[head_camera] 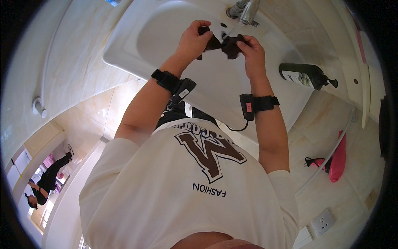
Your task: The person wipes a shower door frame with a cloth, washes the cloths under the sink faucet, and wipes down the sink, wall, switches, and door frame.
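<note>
Over a white ceramic washbasin [164, 40], my left hand [194, 39] and my right hand [253, 49] hold a small dark brown wet-looking cloth [231, 46] between them. Each hand pinches one side, and the cloth narrows to a twist in the middle. Just beyond it stands a chrome faucet [248, 14], from which a thin stream of water runs down at the cloth. The cloth's exact shape cannot be told. Both wrists wear black straps with small devices.
A dark green pump bottle [298, 76] lies, as seen here, along the basin's right side. At the right wall are a pink hair dryer [337, 162] with a black cord and a white socket [322, 221]. A person in black [46, 179] is far off at the lower left.
</note>
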The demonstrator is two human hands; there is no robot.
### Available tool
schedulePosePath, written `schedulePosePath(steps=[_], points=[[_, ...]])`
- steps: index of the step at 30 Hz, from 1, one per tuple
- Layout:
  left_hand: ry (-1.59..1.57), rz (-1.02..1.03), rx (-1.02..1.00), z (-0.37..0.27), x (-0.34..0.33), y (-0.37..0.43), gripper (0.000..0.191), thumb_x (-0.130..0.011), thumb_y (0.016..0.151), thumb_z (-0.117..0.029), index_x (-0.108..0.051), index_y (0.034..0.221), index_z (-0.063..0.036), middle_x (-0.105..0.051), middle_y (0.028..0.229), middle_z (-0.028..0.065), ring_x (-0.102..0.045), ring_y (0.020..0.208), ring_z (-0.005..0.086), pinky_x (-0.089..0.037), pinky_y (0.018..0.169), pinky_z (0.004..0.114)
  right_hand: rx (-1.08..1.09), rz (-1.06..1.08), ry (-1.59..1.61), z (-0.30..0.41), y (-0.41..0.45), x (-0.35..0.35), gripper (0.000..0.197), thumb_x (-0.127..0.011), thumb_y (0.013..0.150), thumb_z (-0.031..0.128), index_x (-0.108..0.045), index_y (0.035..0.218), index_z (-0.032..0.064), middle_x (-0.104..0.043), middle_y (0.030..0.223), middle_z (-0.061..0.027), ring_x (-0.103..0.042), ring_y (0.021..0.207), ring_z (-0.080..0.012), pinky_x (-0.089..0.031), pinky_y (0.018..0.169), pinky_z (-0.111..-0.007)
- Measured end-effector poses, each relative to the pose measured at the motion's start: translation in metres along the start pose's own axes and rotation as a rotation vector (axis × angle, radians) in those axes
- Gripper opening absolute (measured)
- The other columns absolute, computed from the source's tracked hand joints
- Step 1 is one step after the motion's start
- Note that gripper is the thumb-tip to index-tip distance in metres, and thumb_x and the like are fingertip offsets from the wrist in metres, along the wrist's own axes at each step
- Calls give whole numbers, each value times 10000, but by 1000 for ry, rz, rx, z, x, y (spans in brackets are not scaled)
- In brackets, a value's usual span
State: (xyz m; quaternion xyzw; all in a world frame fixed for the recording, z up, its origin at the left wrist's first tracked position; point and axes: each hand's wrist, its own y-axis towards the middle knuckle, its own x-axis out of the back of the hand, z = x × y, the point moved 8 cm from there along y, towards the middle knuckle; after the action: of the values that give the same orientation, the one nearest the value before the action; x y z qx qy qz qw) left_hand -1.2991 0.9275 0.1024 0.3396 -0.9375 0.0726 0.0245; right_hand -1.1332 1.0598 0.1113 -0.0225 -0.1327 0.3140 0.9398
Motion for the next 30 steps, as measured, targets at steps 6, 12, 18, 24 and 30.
schedulePosePath(steps=[6,12,18,24,30], points=[[-575,191,18,-19,-51,-19,459,-495,989,-241,-415,1400,-55,-542,1281,73,-549,1063,159,-447,953,302,101,97,245,13,-8,-30,364,-720,825,86,-547,1132,-5,-640,967,-71,-622,844,-172,-521,759,-288],[-626,309,-57,-10,-43,-18,554,-463,989,-347,-353,1455,-68,-455,1412,99,-483,1242,218,-377,1042,379,-22,-79,437,1,0,-6,394,-733,774,21,-526,1106,-25,-617,1050,-132,-630,944,-223,-533,847,-336],[-850,233,557,42,-58,-30,547,-459,977,-478,-449,1381,-109,-476,1396,106,-451,1275,245,-377,1060,455,-318,15,991,-2,-18,-45,342,-610,873,144,-542,1171,-9,-615,1138,-132,-581,1099,-303,-450,1001,-443],[-1052,76,344,21,-72,-24,454,-530,978,-308,-457,1354,-64,-563,1293,133,-544,1195,291,-420,1049,387,-311,-67,1068,-4,-17,-51,402,-476,970,361,-539,1247,76,-596,1206,-89,-544,1147,-288,-400,1049,-446],[-88,-75,-277,-31,-48,-5,400,-626,870,-218,-578,1243,-80,-610,1200,177,-598,1073,333,-477,937,387,-260,162,1034,-11,-22,-80,431,-354,1018,380,-472,1320,96,-508,1338,-98,-508,1202,-272,-393,1051,-454]])
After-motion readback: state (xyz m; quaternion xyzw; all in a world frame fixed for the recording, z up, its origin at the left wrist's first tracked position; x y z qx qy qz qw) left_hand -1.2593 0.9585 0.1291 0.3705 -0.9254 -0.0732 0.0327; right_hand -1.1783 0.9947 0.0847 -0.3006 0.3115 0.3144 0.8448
